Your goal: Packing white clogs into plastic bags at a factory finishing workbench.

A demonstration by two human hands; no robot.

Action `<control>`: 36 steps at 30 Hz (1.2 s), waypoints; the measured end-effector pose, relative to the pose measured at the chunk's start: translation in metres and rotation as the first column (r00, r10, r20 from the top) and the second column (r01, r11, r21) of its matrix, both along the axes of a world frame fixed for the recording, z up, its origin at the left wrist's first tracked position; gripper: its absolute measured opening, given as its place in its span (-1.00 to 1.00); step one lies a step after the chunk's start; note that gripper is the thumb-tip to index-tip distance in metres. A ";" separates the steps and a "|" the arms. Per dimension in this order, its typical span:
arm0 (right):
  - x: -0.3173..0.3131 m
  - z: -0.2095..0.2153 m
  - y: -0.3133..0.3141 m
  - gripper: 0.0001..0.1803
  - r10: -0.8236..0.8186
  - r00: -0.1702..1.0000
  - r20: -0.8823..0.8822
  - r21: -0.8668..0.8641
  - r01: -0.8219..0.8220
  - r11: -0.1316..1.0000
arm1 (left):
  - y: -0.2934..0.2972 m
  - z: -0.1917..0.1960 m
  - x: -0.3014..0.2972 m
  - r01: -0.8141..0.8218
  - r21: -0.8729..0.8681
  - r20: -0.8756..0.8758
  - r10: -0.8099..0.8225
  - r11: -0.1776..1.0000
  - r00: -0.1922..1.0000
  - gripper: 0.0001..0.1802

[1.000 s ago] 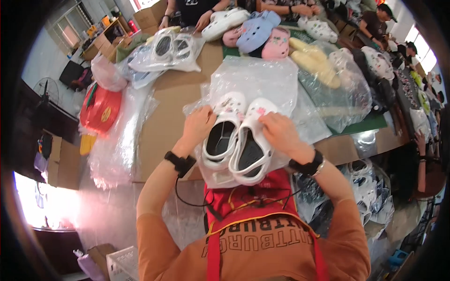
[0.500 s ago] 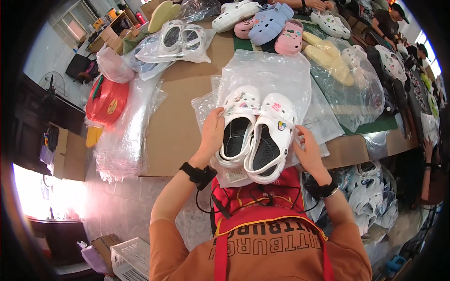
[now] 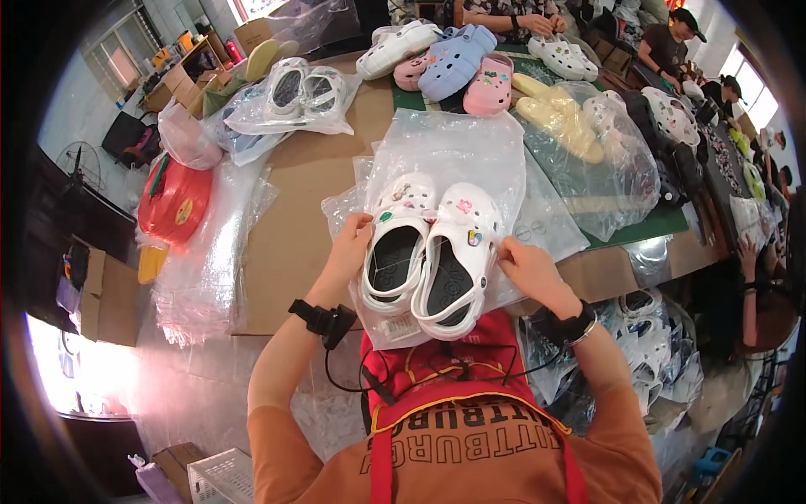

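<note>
A pair of white clogs [image 3: 430,260] with black insoles and small coloured charms lies in front of me, toes pointing away. Under and around the pair is a clear plastic bag [image 3: 449,151], stretching past the toes; whether its film also covers the clogs I cannot tell. My left hand [image 3: 347,252] is closed at the bag's left edge, beside the left clog. On the other side my right hand [image 3: 535,270] has its fingers curled and pinched at the bag's right edge, close to the right clog. Both wrists wear black bands.
Bagged white clogs [image 3: 302,97] and a red roll of plastic twine [image 3: 174,200] lie left, by stacked clear bags [image 3: 201,269]. Blue clogs [image 3: 453,63], pink clogs [image 3: 489,84] and yellow slippers [image 3: 558,118] lie beyond. More bagged clogs [image 3: 646,344] sit low right. People work farther off.
My right hand's fingers have gone from extended along the clog to curled in at the bag's edge. The whole view has shifted slightly; the clogs keep their place between my hands.
</note>
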State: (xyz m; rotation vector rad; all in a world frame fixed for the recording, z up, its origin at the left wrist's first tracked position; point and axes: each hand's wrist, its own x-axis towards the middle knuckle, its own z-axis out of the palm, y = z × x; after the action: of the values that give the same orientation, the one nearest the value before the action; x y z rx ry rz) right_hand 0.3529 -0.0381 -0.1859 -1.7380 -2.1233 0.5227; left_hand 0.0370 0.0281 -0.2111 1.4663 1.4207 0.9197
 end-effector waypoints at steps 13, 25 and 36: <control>-0.004 -0.009 0.003 -0.59 -0.081 0.967 -0.242 -0.021 0.078 0.997 | 0.000 -0.019 0.005 -0.249 0.076 0.066 0.245 0.965 0.967 -0.68; -0.005 -0.038 0.003 -0.71 -0.227 0.892 -0.391 -0.046 0.227 0.973 | -0.005 -0.043 0.010 -0.204 -0.068 0.277 0.215 0.977 0.937 -0.67; 0.011 -0.008 0.018 -0.74 -0.208 0.896 -0.392 0.075 0.256 0.964 | -0.007 0.037 0.047 0.010 -0.148 0.611 0.083 0.989 0.787 -0.43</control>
State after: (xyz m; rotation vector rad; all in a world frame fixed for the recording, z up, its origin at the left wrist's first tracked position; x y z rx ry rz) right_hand 0.3639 -0.0205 -0.1938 -1.6342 -1.6185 0.5910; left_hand 0.0839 0.0210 -0.1738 0.8983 0.9931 1.1620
